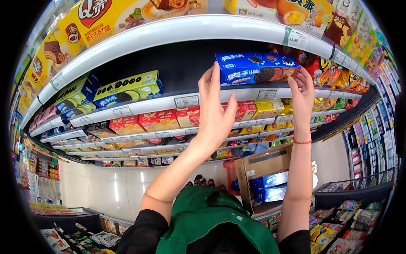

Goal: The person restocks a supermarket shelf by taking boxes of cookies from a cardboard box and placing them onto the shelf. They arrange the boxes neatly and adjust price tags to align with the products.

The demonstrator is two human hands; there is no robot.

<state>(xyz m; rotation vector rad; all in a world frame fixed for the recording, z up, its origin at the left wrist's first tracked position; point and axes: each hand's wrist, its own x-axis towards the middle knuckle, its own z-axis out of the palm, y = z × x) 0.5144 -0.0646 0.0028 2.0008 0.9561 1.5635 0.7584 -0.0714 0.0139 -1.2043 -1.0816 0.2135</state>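
A blue Oreo cookie box [250, 68] is at the front of a shelf, its long printed side facing me. My left hand [217, 101] has its fingers against the box's left end, with the thumb held apart below. At the opposite end, my right hand [303, 85] grips the corner with thumb and fingers. Whether the box's underside rests fully on the shelf is hard to tell. Left along the same shelf are green-and-blue cookie boxes [128, 89]. Below my right forearm, an opened cardboard carton [245, 181] holds several more blue boxes [272, 187].
The white shelf lip [152, 106] carries price tags, and another shelf edge [196, 27] curves overhead beneath yellow cake boxes [108, 19]. Red snack boxes [158, 120] fill the shelf below. Red bagged snacks [320, 68] stand right of the box. Display bins [342, 219] lie behind me.
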